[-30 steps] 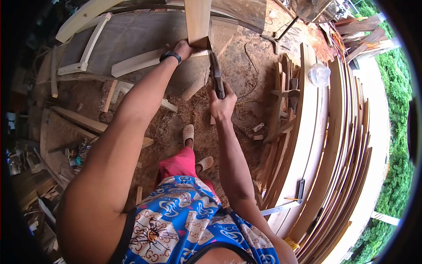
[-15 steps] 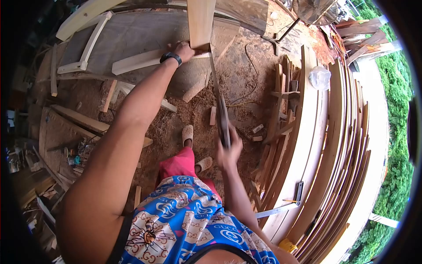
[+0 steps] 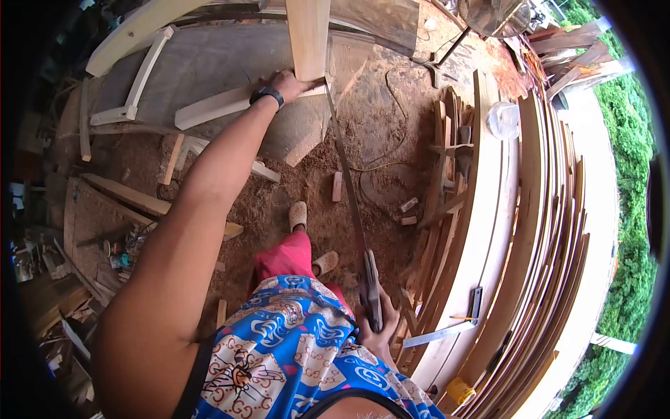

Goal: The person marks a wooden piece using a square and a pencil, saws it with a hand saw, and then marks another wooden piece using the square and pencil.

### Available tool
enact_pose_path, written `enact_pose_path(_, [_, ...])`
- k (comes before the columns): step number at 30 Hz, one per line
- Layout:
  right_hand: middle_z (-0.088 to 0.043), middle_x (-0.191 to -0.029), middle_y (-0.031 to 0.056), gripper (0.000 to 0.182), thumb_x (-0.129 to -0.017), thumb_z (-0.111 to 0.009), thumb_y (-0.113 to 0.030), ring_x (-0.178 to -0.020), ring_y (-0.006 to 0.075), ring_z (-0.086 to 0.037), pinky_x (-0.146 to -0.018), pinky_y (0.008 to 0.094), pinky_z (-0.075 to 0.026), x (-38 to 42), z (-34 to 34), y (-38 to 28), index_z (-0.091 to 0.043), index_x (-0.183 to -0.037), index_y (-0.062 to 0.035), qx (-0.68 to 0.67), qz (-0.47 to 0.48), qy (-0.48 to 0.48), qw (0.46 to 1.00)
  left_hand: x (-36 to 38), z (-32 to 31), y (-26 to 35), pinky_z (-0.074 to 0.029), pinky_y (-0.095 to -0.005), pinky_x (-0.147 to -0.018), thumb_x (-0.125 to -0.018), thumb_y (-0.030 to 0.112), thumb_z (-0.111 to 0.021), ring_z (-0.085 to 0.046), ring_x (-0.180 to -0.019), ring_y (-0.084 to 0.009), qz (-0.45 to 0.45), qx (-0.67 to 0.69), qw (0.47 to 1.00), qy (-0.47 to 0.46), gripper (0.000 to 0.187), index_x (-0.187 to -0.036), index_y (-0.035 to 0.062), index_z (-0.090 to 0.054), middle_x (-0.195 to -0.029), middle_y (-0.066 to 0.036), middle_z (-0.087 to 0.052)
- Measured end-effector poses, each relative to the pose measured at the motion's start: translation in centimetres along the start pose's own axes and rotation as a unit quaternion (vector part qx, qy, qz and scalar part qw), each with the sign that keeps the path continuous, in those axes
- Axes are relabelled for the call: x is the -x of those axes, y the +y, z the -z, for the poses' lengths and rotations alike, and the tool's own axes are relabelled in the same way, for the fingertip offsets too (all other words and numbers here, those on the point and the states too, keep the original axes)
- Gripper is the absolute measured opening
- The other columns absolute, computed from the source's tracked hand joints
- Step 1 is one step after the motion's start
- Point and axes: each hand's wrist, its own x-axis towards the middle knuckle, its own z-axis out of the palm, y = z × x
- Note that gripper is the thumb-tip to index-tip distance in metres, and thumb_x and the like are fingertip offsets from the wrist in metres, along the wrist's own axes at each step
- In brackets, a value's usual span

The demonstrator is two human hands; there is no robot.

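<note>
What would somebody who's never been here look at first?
Probably the long saw in the right hand, its blade stretching up the middle to the end of a pale board, where the left hand is. Next, perhaps the bright blue patterned shirt at the bottom, then the long planks lying along the right side.

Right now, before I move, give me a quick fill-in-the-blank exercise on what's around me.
The right hand holds a ____ by its handle.
The dark watch is on the ____ wrist.
The metal square lies on planks to the person's ____.
The patterned shirt is white, tan and ____.

Missing words: saw; left; right; blue.
</note>
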Motion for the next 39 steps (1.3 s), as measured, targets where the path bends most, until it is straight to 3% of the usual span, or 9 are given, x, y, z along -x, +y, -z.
enact_pose_path(7, [-0.073, -0.086, 0.0133, 0.051, -0.086, -0.073, -0.016, -0.074, 0.0194, -0.067, -0.074, 0.0365, -0.055, -24.7, -12.9, -0.7, -0.064, -0.134, -0.0012, 0.042, 0.044, 0.018, 0.998, 0.3, -0.5, -0.5, -0.029, -0.0692, -0.116, -0.082, 0.072, -0.069, -0.055, -0.136, -0.0395, -0.017, 0.025, 1.0, 0.007, 0.076, -0.135, 0.0172, -0.068, -0.142, -0.019, -0.063])
enact_pose_path(10, [-0.073, -0.085, 0.0145, 0.06, -0.083, -0.075, -0.014, -0.074, 0.0202, -0.068, -0.075, 0.0371, -0.056, -27.4, -14.0, -2.0, -0.062, -0.14, 0.0011, 0.052, 0.095, 0.025, 0.994, -1.0, 0.1, -1.4, -0.044, -0.0518, -0.111, -0.085, 0.052, -0.078, -0.062, -0.128, -0.0384, -0.092, 0.095, 0.991, -0.008, 0.064, -0.129, 0.0053, -0.069, -0.134, -0.021, -0.068])
enact_pose_path(14, [-0.076, -0.095, 0.0157, 0.065, -0.077, -0.079, -0.014, -0.083, 0.0203, -0.07, -0.083, 0.0358, -0.056, -27.3, -12.7, -3.6, -0.062, -0.137, 0.0056, -0.019, 0.059, -0.033, 0.998, 1.4, 5.3, 3.0, -0.057, -0.0351, -0.091, -0.081, 0.032, -0.089, -0.074, -0.102, -0.0212, -0.204, 0.561, 0.8, 0.061, 0.052, -0.118, -0.0005, -0.072, -0.116, -0.012, -0.077])
enact_pose_path(16, [-0.075, -0.094, 0.0141, 0.066, -0.077, -0.08, -0.014, -0.083, 0.0195, -0.069, -0.083, 0.0344, -0.056, -27.6, -12.6, -3.4, -0.062, -0.137, 0.0057, -0.037, 0.09, -0.036, 0.995, -0.6, 9.0, 5.1, -0.061, -0.0414, -0.085, -0.076, 0.062, -0.085, -0.074, -0.106, -0.0317, -0.223, 0.517, 0.791, 0.24, 0.076, -0.107, -0.0051, -0.067, -0.11, -0.023, -0.074])
enact_pose_path(19, [-0.075, -0.094, 0.0129, 0.068, -0.079, -0.081, -0.015, -0.083, 0.019, -0.07, -0.082, 0.033, -0.056, -28.8, -12.8, -3.2, -0.059, -0.139, 0.007, -0.096, 0.11, -0.075, 0.986, -1.1, 13.7, 8.8, -0.057, -0.0315, -0.087, -0.078, 0.036, -0.092, -0.073, -0.091, -0.0205, -0.265, 0.487, 0.755, 0.349, 0.051, -0.11, -0.0002, -0.075, -0.109, -0.011, -0.078])
enact_pose_path(24, [-0.077, -0.105, 0.0162, 0.071, -0.085, -0.081, -0.021, -0.087, 0.0223, -0.073, -0.083, 0.0358, -0.057, -25.0, -11.1, -3.0, -0.053, -0.144, 0.0058, -0.053, 0.002, -0.101, 0.993, -2.6, 14.9, 10.0, -0.057, -0.0344, -0.088, -0.083, 0.019, -0.086, -0.074, -0.097, -0.0225, -0.229, 0.492, 0.739, 0.399, 0.037, -0.111, -0.0021, -0.075, -0.107, -0.012, -0.079])
enact_pose_path(26, [-0.075, -0.088, 0.0154, 0.067, -0.086, -0.079, -0.02, -0.069, 0.0166, -0.069, -0.067, 0.0347, -0.057, -20.3, -10.2, 1.0, -0.055, -0.145, 0.0001, -0.02, 0.128, -0.016, 0.991, -4.4, 14.8, 9.6, -0.056, -0.0341, -0.087, -0.082, 0.018, -0.086, -0.074, -0.097, -0.0226, -0.243, 0.528, 0.714, 0.389, 0.036, -0.11, -0.002, -0.075, -0.107, -0.012, -0.079])
enact_pose_path(32, [-0.073, -0.093, 0.0066, 0.064, -0.075, -0.07, -0.007, -0.076, 0.0111, -0.065, -0.074, 0.0271, -0.052, -1.3, 0.7, -0.2, -0.061, -0.137, 0.0028, 0.005, -0.003, -0.034, 0.999, -6.0, 15.7, 9.4, -0.056, -0.0349, -0.089, -0.079, 0.034, -0.088, -0.075, -0.098, -0.022, -0.143, 0.487, 0.77, 0.386, 0.045, -0.108, 0.0005, -0.078, -0.105, -0.012, -0.08])
enact_pose_path(39, [-0.074, -0.097, 0.0093, 0.047, -0.084, -0.067, -0.013, -0.084, 0.0137, -0.066, -0.079, 0.0315, -0.053, -13.5, -5.0, -2.8, -0.067, -0.131, -0.0039, -0.011, -0.051, -0.029, 0.998, -6.3, 15.9, 9.8, -0.056, -0.0349, -0.089, -0.079, 0.037, -0.088, -0.075, -0.099, -0.0231, -0.123, 0.521, 0.758, 0.373, 0.046, -0.107, 0.0011, -0.079, -0.104, -0.012, -0.08])
